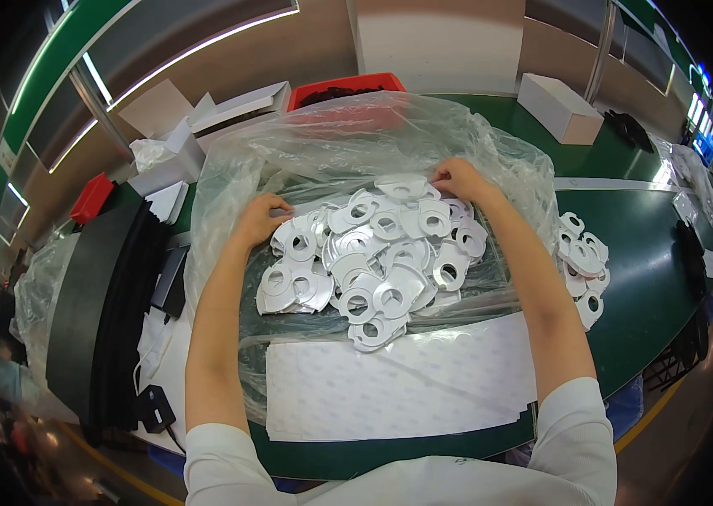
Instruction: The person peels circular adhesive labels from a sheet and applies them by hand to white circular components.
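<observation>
A heaped pile of flat white pieces with round holes (386, 223) lies on a crumpled clear plastic sheet (238, 169) in front of me. At the pile's far left edge is my left hand (262, 221), its fingers drawn together beside the pieces and the plastic. My right hand (460, 180) is at the pile's far right edge, thumb and fingers pinched close to a white piece and the plastic. What either hand grips, if anything, is too small to make out. Nearer to me lies a stack of white sheets (399, 379), between my forearms.
More white holed pieces (584, 266) lie on the green table (643, 244) at right. A red bin (390, 82) with dark things and an open white box (243, 105) stand behind. A white carton (559, 108) is far right, black curved sheets (99, 312) left.
</observation>
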Demonstrator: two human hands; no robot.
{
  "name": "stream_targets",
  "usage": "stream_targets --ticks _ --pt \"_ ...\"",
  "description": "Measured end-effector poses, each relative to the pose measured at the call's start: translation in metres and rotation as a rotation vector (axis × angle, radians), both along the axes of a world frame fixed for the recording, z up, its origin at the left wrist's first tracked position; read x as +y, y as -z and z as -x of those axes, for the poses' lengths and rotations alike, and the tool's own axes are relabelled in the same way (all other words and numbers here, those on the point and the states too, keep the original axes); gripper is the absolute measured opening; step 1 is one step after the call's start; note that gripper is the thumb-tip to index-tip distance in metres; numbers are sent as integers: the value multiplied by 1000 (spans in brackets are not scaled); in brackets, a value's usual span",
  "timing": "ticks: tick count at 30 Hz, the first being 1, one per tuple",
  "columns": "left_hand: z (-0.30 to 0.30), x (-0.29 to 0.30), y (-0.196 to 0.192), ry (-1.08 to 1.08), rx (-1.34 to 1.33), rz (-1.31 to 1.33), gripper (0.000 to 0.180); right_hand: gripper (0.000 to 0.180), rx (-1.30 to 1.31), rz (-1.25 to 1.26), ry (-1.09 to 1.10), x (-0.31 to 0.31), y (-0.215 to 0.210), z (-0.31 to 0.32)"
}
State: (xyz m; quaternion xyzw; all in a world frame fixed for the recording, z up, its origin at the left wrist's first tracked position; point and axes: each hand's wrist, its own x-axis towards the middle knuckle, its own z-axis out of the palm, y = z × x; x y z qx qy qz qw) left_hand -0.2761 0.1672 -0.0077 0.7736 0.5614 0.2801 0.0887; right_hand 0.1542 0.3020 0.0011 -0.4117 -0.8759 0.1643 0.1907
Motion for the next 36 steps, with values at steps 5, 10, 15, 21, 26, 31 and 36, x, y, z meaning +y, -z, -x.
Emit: stream_targets --ticks 5,10,15,21,26,31,36 --pt "-14 1 -8 -143 28 -122 15 14 -92 -184 149 -17 -11 11" --pt "-20 -13 -62 -184 -119 -238 15 15 148 -486 231 -32 -60 13" --pt "-38 -33 -105 -268 -124 -376 15 16 284 -589 216 -53 -100 8" --pt "-53 -44 -113 -394 -196 -505 16 14 403 -679 221 -77 -112 6" --pt "-62 -85 -101 -421 -333 -592 14 9 467 -721 105 -126 -110 -6" --pt "-86 -137 -76 -437 -338 -748 9 13 412 -925 47 -188 -93 -33" --pt "-88 -150 -45 -468 -319 -768 6 13 384 -939 -3 -199 -74 -33"
